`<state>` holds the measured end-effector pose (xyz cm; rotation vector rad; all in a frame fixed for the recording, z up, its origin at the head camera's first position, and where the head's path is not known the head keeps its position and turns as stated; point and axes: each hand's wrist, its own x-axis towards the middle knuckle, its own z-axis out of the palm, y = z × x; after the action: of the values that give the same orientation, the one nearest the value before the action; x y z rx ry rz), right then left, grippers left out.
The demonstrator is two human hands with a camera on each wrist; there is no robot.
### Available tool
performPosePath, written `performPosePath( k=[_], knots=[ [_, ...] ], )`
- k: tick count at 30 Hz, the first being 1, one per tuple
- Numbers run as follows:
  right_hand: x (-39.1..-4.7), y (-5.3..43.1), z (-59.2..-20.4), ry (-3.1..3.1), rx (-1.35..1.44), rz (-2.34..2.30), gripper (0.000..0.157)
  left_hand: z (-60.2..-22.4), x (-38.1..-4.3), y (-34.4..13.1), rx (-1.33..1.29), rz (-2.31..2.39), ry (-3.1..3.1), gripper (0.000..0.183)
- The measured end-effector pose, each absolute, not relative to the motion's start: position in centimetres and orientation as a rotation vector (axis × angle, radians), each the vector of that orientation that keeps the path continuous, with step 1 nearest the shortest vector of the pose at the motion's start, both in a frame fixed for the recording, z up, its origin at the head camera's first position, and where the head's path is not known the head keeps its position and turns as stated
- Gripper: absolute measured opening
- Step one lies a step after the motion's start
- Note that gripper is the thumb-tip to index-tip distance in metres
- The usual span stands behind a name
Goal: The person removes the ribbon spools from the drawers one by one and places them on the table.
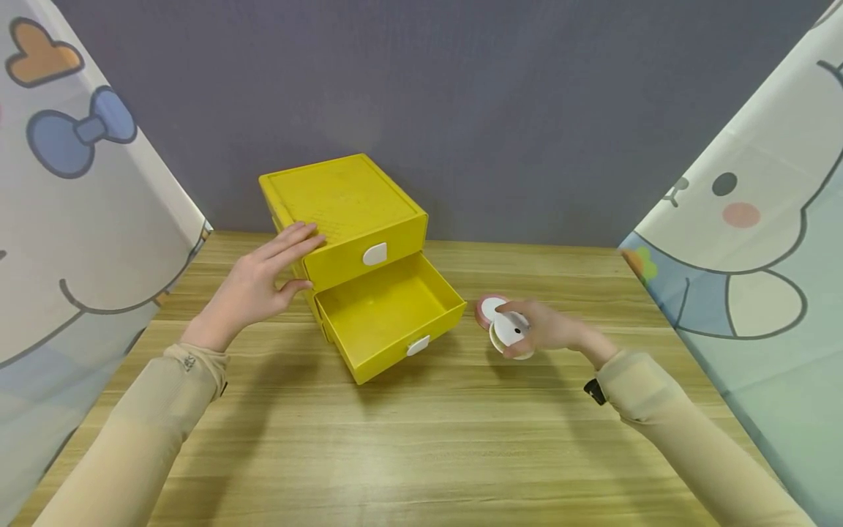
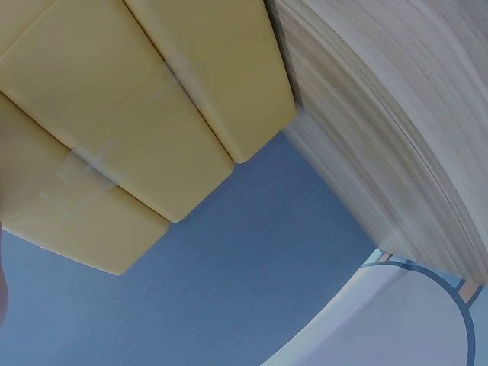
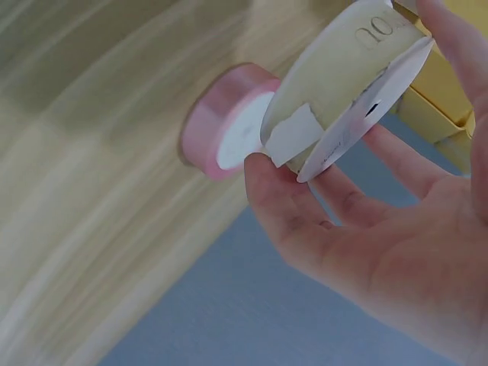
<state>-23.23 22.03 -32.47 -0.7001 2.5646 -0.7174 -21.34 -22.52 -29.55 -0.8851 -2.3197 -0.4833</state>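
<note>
My right hand (image 1: 549, 329) grips a cream ribbon spool (image 3: 328, 84) with white side discs, between thumb and fingers. The spool tilts above the table, and a torn white paper patch shows on its ribbon. Close beside it, a pink ribbon spool (image 3: 229, 114) with a white face lies on the wood. My left hand (image 1: 253, 282) rests at the front left corner of a yellow drawer cabinet (image 1: 342, 194), fingers on its top and thumb near the front edge. Below the shut top drawer, a yellow drawer (image 1: 395, 351) is pulled out with nothing inside.
The wooden table (image 1: 421, 454) stretches in front of the cabinet. A grey backdrop (image 1: 461, 110) stands behind, with cartoon-printed cloths (image 1: 770, 241) at both sides. White tabs mark the drawer fronts. Stacked yellow side panels (image 2: 114, 130) show in the left wrist view.
</note>
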Motion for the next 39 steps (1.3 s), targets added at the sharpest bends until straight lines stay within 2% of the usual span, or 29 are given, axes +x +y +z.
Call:
performPosePath(
  k=[9, 16, 28, 39],
  knots=[
    [-23.2, 21.8, -34.3, 2.577, -0.584, -0.631, 0.082, -29.7, -21.5, -22.5, -0.884, -0.476, -2.324, 0.075],
    [-23.1, 21.7, -35.5, 2.579, -0.599, -0.614, 0.079, -29.6, -21.4, -22.5, -0.88, -0.476, -2.326, 0.075],
    [-23.1, 21.4, -37.1, 2.534, -0.552, -0.69, 0.084, -29.6, -21.4, -22.4, -0.879, -0.483, -2.331, 0.074],
    [-22.9, 21.1, -37.6, 2.563, -0.561, -0.681, 0.078, -29.5, -21.4, -22.4, -0.881, -0.475, -2.318, 0.073]
  ],
)
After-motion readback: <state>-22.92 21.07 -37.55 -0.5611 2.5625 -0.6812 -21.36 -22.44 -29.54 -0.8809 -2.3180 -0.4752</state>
